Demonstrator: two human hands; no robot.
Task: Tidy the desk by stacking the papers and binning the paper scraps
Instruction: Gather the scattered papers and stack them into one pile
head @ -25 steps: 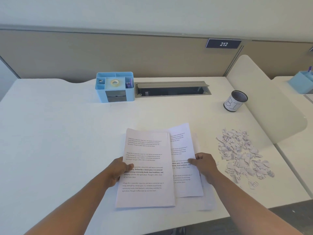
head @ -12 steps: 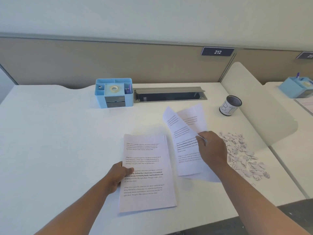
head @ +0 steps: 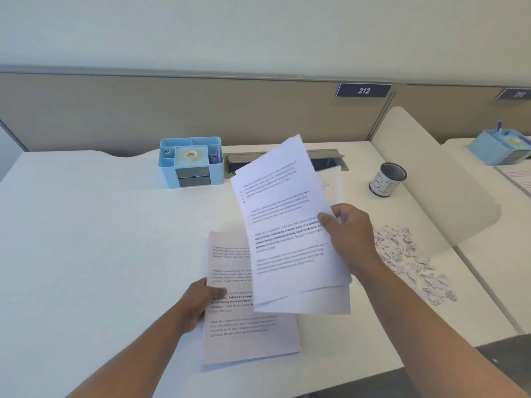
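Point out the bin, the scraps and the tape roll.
bin [head: 383, 183], head view, labelled side wall
scraps [head: 402, 254], head view, middle of pile
tape roll [head: 190, 155], head view, ring's top face

A flat stack of white printed paper sheets [head: 244, 337] lies near the white desk's front edge. Several more printed sheets [head: 281, 225] hang tilted above it, overlapping its right side. Torn white paper scraps [head: 408, 259] lie heaped to the right; a black mesh cup labelled "BI" [head: 387, 179] stands upright beyond them.

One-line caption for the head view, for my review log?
Right hand lifts loose printed white sheets above the flat printed stack steadied by the left hand; torn paper scraps remain unbinned.
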